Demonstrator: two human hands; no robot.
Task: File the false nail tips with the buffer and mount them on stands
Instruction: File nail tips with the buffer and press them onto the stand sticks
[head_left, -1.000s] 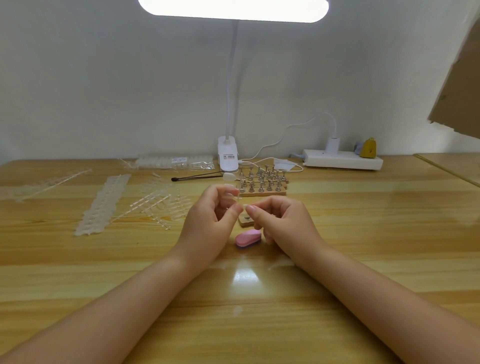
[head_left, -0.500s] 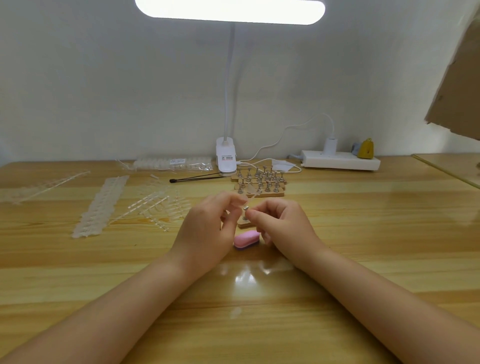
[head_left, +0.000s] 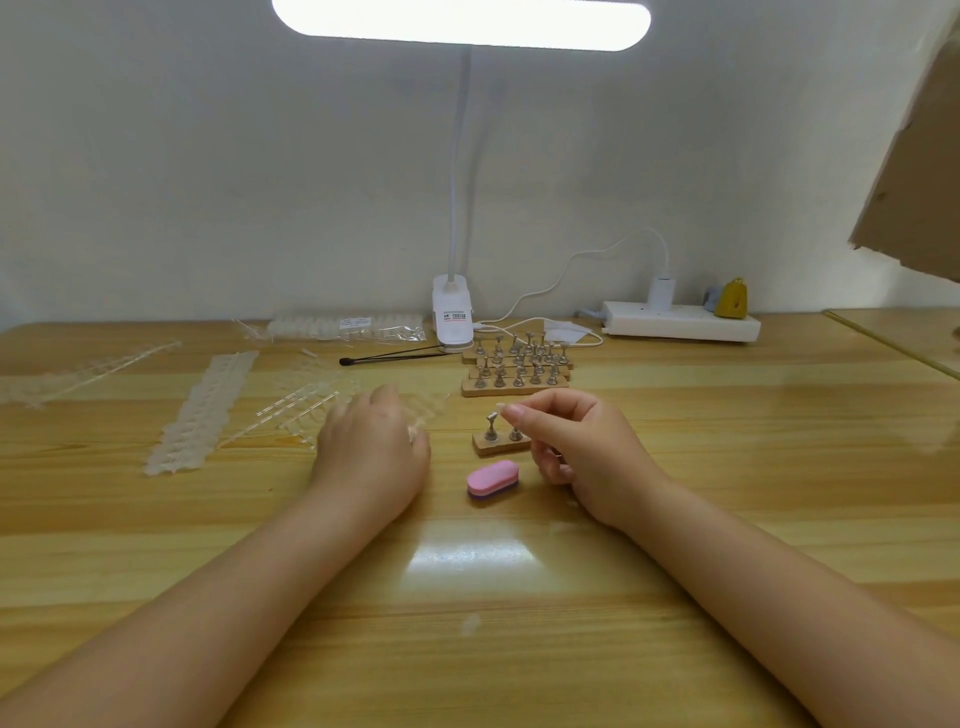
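Observation:
My right hand (head_left: 582, 447) pinches a small clear nail tip (head_left: 502, 407) between thumb and forefinger, right at the top of a metal stand (head_left: 491, 427). That stand is on a short wooden base (head_left: 500, 446) with a second stand beside it. A pink buffer (head_left: 492, 479) lies flat on the table just in front of the base, untouched. My left hand (head_left: 371, 449) is blurred and reaches over the clear nail tip strips (head_left: 311, 410) to the left, holding nothing that I can see.
Several rows of metal stands on wooden bases (head_left: 517, 366) sit behind the hands. Behind them are a clamp lamp (head_left: 452, 317), a black tool (head_left: 389, 356), a bag of nail tips (head_left: 353, 326) and a power strip (head_left: 680, 319). More clear strips (head_left: 200, 410) lie far left.
My hands have parted. The left one let go and swung left over the clear strips. The right one carried the nail tip down to the stand top.

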